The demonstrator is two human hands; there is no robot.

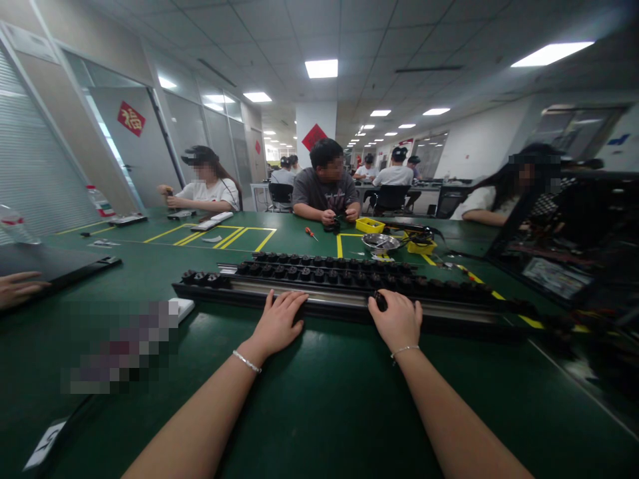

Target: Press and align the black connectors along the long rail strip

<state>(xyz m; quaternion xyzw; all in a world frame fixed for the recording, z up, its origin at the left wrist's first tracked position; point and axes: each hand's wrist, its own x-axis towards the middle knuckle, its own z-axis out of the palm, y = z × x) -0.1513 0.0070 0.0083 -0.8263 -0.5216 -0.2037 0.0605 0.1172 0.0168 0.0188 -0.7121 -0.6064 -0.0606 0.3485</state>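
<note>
A long black channel with a shiny metal inner face lies across the green table in front of me. My left hand rests on its near edge, fingers spread over the metal. My right hand is closed around a small black socket-like piece at the channel, right of the middle. Three similar black pieces sit in the channel's left end. Just behind it stand rows of black socket modules on long strips. Their finer details are too small to make out.
A blurred-out device lies at the left, near another person's hand. Beyond the strips are a metal bowl, yellow bins and a screwdriver. Co-workers sit around the table. A dark frame stands at the right.
</note>
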